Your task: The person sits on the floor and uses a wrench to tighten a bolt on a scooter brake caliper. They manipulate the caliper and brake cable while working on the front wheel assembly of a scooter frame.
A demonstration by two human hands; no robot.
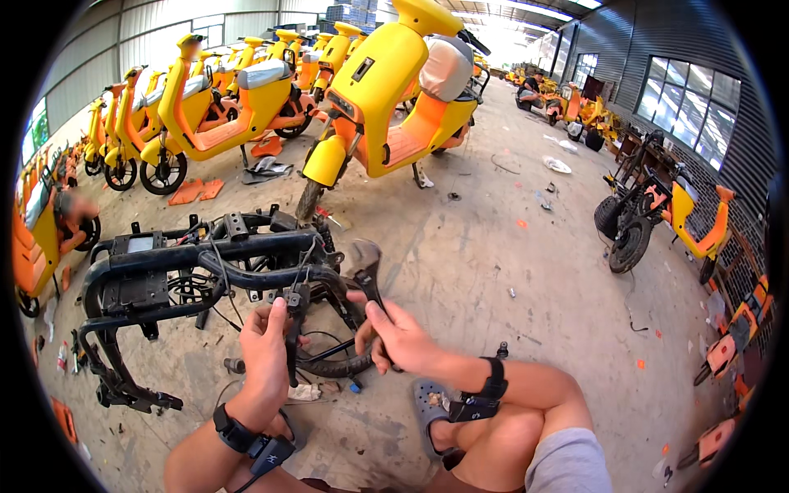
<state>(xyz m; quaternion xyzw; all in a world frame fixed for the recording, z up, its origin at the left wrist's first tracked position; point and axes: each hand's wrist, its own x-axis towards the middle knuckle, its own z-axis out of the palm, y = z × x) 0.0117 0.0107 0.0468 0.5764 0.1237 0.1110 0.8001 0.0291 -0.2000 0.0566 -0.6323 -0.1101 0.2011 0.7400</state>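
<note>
My left hand [267,345] grips a small black fitting [294,320] with a cable at its top, beside the bare black scooter frame [148,271] lying on the floor. My right hand [394,337] is closed on a large adjustable wrench [371,287], its metal head pointing up, just right of that fitting. The frame's wheel [337,366] shows behind and below both hands, with loose cables around it. Whether the wrench touches the fitting I cannot tell.
Rows of yellow-orange scooters [214,140] line the left and back, one large scooter [386,140] close ahead. A partly stripped scooter [633,238] stands at the right. A person [530,90] sits farther back. Orange panels [196,189] and scraps lie on the concrete floor [493,230].
</note>
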